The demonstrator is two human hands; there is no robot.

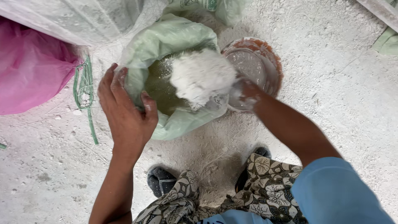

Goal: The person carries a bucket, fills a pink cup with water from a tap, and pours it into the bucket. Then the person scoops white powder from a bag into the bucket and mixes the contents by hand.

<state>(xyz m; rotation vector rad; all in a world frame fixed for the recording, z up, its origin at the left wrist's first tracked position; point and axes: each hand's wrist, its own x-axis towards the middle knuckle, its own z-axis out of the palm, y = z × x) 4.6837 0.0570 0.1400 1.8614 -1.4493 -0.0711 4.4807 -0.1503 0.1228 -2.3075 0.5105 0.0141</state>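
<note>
While the left hand (126, 110) grips the green sack's (174, 41) rim open, the right hand (246, 94) clutches a scoop (207, 93) mid-tip, dumping white powder (202, 76) in; next needs a steady pour.

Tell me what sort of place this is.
Likely a workshop or storeroom floor where powder is bagged: a dusty floor, an open green sack taking white powder, and more sacks nearby.

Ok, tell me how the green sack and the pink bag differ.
The green sack stands open in the middle, its rim rolled down, with white powder tipping into it; the pink bag lies at the left edge, its mouth out of view. The left hand grips the green sack's rim; no hand touches the pink bag. Both rest on the dusty floor.
</note>
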